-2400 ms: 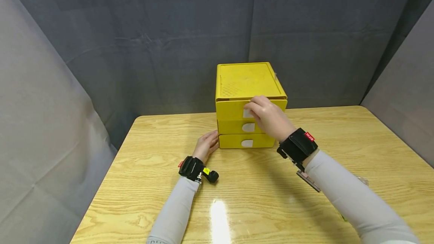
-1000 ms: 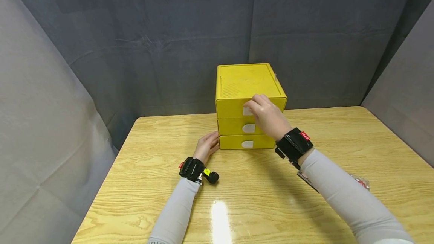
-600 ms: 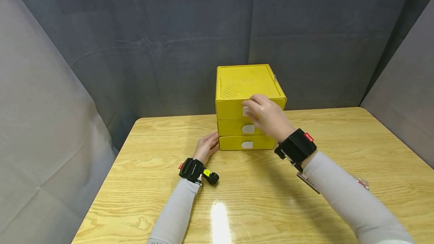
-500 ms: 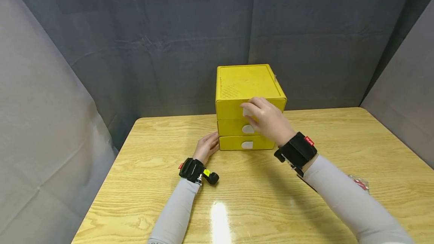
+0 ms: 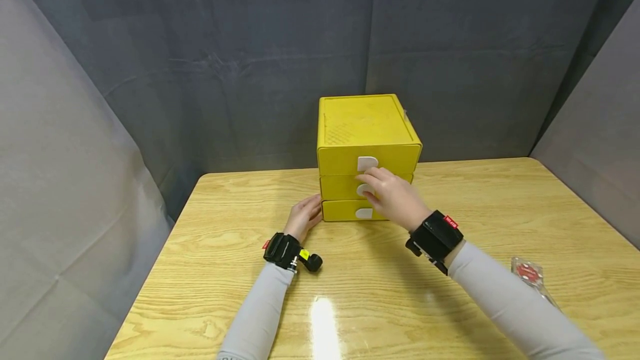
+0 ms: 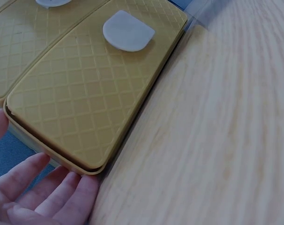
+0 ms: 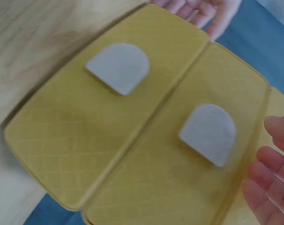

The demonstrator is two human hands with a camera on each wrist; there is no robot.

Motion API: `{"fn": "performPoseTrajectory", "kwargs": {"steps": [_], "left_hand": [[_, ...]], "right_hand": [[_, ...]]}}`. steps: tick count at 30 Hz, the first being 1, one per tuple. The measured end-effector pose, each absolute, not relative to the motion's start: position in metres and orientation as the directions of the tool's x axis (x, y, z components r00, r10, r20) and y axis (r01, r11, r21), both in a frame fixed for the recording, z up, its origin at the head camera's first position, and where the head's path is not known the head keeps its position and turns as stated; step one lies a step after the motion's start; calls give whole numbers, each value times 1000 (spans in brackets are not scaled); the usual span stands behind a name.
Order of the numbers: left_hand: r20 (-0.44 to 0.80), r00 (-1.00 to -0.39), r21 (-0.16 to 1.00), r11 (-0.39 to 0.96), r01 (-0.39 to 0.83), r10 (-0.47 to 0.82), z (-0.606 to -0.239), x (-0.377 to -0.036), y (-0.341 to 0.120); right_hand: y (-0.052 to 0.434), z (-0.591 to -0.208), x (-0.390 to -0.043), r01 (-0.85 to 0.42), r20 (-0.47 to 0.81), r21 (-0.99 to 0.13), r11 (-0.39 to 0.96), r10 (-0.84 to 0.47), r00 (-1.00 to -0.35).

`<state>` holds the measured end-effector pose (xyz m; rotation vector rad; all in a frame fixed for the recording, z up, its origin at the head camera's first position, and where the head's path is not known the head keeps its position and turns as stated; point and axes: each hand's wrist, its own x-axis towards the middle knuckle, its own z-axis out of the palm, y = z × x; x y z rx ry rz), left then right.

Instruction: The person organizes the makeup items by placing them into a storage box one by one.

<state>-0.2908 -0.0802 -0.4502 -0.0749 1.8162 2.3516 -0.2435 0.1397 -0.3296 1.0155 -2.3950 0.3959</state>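
A yellow three-drawer box [image 5: 369,118] stands near the back of the table. Its top drawer [image 5: 340,160], middle drawer [image 5: 337,188] and bottom drawer [image 5: 340,211] sit pushed in, each with a white rounded handle. My right hand [image 5: 397,199] hovers before the middle drawer's handle [image 7: 210,133], holding nothing. In the right wrist view its loosely bent fingers [image 7: 268,185] are apart from that handle. Down at the box's lower left side, my left hand [image 5: 301,217] rests its fingertips [image 6: 88,183] against the edge beside the bottom drawer.
A small clear packet with a red patch [image 5: 528,272] lies on the wooden table [image 5: 240,210] at the right, partly hidden by my right sleeve. A dark grey cloth [image 5: 250,71] hangs behind the table, with paler cloth on both sides.
The top drawer, slightly out at first, has gone in flush. My right hand has left its handle and dropped to the middle drawer's handle. The left hand has stayed put.
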Motion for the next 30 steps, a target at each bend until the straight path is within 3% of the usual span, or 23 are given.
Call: {"fn": "performPoseTrajectory", "kwargs": {"steps": [13,30], "left_hand": [[-142,-985,957,-242,-162,97,-450,-291,-79],[-148,-984,958,-232,-169,102,-449,-290,-80]], "right_hand": [[139,-354,-255,-708,539,-90,701,-563,-627],[132,-362,-259,-661,584,-32,750,-522,-621]]}}
